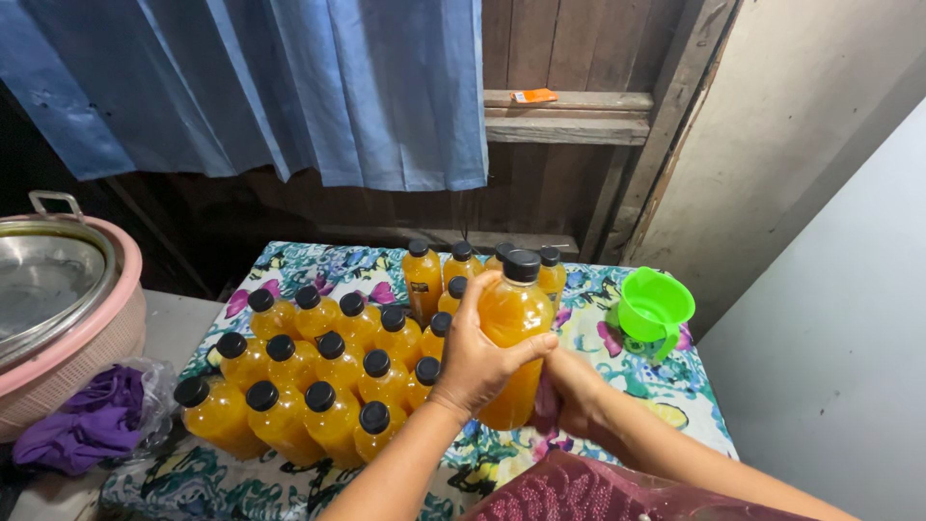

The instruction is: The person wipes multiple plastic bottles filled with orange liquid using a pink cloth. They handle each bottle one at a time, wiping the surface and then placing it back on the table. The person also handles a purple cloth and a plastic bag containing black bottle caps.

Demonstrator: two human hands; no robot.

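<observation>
My left hand (pixel 479 359) wraps around the side of a large plastic bottle (pixel 514 314) of orange liquid with a black cap. The bottle is upright, just above the flowered tablecloth (pixel 617 371). My right hand (pixel 577 391) grips the bottle's lower right side with a pink cloth (pixel 546 397) pressed against it. To the left stand several smaller orange bottles (pixel 309 386) with black caps, packed in rows. Behind the held bottle, more orange bottles (pixel 423 273) stand at the table's far edge.
A green plastic funnel (pixel 654 307) lies at the table's right side. At far left a pink basket (pixel 92 352) holds a metal lid (pixel 43 280), with purple cloth (pixel 85 420) below. A blue curtain (pixel 289 87) hangs behind; a pale wall (pixel 830 338) stands right.
</observation>
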